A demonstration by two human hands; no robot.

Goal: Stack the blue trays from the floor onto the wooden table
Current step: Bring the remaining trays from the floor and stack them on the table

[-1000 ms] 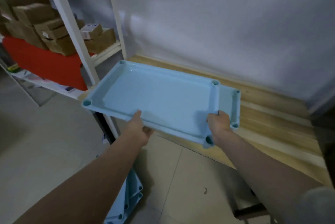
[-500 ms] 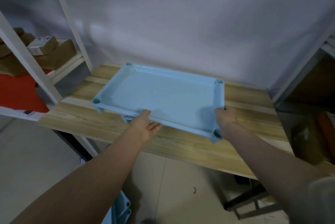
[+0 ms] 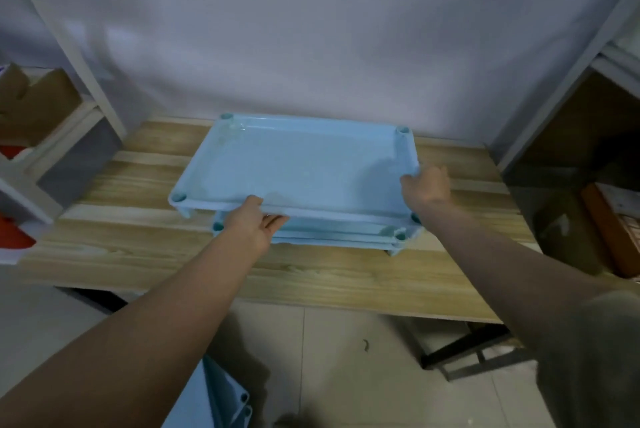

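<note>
Pale blue plastic fills my grip: my left hand pinches the near long rim of a shallow rectangular blue tray, thumb on top and fingers curled beneath, while my right hand clasps its right short rim, fingers wrapped round the edge. The tray sits slightly askew over a low stack of matching blue trays on the light wooden plank table; whether it touches them I cannot tell. More blue trays lie on the tiled floor beneath my left arm. White shelf uprights with brown cardboard boxes stand at left, against a white wall.
</note>
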